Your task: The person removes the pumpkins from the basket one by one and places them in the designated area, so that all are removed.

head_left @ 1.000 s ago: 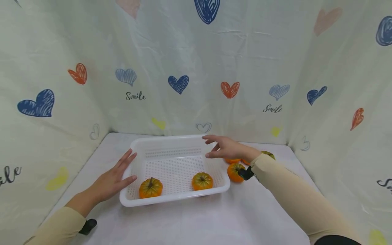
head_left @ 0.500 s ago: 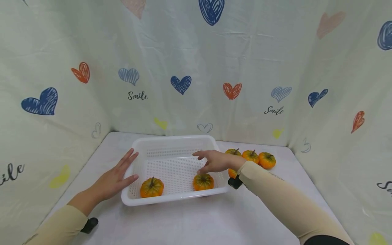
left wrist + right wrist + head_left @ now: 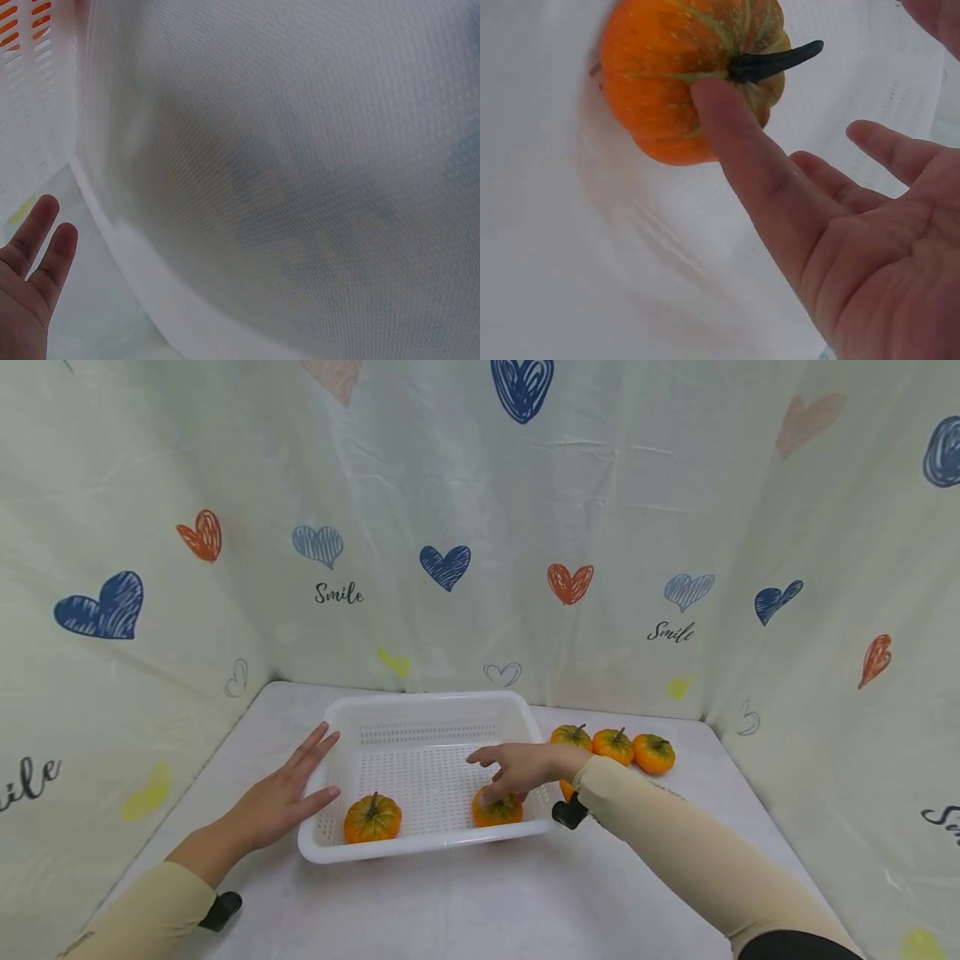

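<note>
A white plastic basket (image 3: 427, 697) with perforated walls lies on the table and holds two small orange pumpkins. My left hand (image 3: 270, 802) rests at the basket's left rim, fingers straight and spread; two of its fingers show at the edge of the left wrist view. Over the basket's right part, my right hand (image 3: 525, 766) reaches down to the right pumpkin (image 3: 498, 816). In the right wrist view one digit lies against the top of this pumpkin (image 3: 667, 97), near its dark stem, while the other fingers stay apart from it. The left pumpkin (image 3: 372, 818) sits in the near left corner.
Right of the basket stand several more pumpkins: one (image 3: 572, 735) at the back, one (image 3: 613, 745) beside it, one (image 3: 654, 753) farthest right. Another (image 3: 567, 790) is mostly hidden behind my right wrist. A curtain (image 3: 480, 627) printed with hearts encloses the white table (image 3: 480, 902).
My right hand has come down and toward me, from above the basket's far right corner to the right pumpkin. The pumpkins outside came into view. My left hand stays at the rim.
</note>
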`<state>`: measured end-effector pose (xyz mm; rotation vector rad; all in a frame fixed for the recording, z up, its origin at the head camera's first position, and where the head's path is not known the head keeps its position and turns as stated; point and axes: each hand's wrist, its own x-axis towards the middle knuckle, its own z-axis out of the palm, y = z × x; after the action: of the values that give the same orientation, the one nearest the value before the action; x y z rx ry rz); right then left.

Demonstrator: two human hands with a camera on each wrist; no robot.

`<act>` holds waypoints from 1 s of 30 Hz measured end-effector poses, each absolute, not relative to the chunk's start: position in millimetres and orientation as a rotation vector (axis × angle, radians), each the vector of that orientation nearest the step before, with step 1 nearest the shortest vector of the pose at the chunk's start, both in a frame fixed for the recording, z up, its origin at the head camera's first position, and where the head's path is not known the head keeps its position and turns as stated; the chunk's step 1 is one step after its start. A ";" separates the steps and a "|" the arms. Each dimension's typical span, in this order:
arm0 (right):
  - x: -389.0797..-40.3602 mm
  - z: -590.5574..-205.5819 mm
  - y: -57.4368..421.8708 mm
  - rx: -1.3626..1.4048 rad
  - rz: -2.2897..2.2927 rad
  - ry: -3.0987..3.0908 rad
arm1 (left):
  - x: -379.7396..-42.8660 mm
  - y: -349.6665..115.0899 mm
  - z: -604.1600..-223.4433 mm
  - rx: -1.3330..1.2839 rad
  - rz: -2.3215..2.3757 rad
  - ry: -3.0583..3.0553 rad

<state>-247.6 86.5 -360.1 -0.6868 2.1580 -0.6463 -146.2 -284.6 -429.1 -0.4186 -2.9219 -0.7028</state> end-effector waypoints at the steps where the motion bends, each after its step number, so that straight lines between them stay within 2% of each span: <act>1: -248.1 -360.6 85.0 -0.686 -0.647 2.147 | -146.2 -284.9 -429.1 -0.421 -0.705 -2.922; 30: -274.5 -372.3 29.3 -0.911 -0.743 2.107 | -146.2 -285.6 -427.4 -0.406 -0.691 -2.932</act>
<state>-274.5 29.3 -372.3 -0.9106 2.1074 -0.7433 -146.2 -285.6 -427.4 -0.4055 -2.9325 -0.6910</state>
